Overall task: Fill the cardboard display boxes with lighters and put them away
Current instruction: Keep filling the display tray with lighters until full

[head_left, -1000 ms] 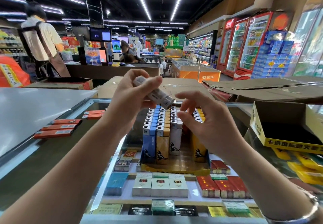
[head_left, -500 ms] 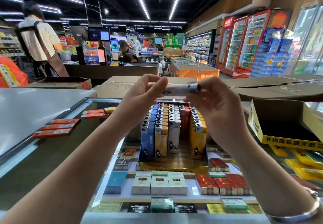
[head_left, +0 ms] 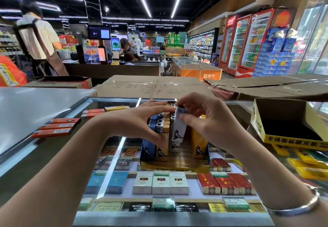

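A yellow cardboard display box (head_left: 175,167) stands on the glass counter, packed with upright blue, orange and white lighters. My right hand (head_left: 207,120) pinches a white lighter (head_left: 178,128) near its metal top, upright and tilted slightly, its lower end among the white row in the middle of the box. My left hand (head_left: 142,122) lies spread against the blue and orange lighters (head_left: 160,129) on the box's left side, thumb down the front. An empty yellow display box (head_left: 276,139) sits at the right.
Several loose orange lighters (head_left: 53,129) lie on the counter at left, more further back (head_left: 104,110). Cigarette packs (head_left: 160,182) show under the glass. Large cardboard cartons (head_left: 150,86) stand behind the counter. Flat yellow packs (head_left: 308,163) lie under the empty box. People stand at the far checkout.
The white lighter, held level between both hands above the box, has been turned upright and lowered into the middle row by my right hand. My left hand dropped onto the lighters at the left.
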A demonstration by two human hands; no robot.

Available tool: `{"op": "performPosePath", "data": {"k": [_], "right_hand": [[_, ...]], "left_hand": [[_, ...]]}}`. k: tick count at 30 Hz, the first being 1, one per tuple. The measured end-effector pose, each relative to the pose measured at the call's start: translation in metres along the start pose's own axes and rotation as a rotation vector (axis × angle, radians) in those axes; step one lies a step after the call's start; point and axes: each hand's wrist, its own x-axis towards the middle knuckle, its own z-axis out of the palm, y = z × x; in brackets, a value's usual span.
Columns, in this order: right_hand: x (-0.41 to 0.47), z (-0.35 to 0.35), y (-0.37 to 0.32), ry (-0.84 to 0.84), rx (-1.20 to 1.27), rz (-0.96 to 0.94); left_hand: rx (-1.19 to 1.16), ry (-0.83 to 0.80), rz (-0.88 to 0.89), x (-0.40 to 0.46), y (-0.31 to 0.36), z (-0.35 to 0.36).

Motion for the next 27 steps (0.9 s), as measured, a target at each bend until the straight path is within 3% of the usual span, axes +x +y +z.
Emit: {"op": "performPosePath", "data": {"k": [20, 23, 25, 27], "right_hand": [[-0.001, 0.013, 0.01, -0.124, -0.394, -0.085], [0.0, 0.01, 0.012, -0.136, -0.299, -0.027], [0.001, 0.008, 0.013, -0.105, -0.175, 0.045], [0.003, 0.006, 0.015, -0.049, -0.102, 0.124]], "left_hand": [[0.026, 0.009, 0.052, 0.003, -0.005, -0.001], [-0.053, 0.013, 0.082, 0.001, -0.006, -0.003], [-0.206, 0.085, 0.121, 0.0, -0.008, -0.007], [-0.328, 0.283, 0.118, 0.0, -0.014, -0.014]]}}
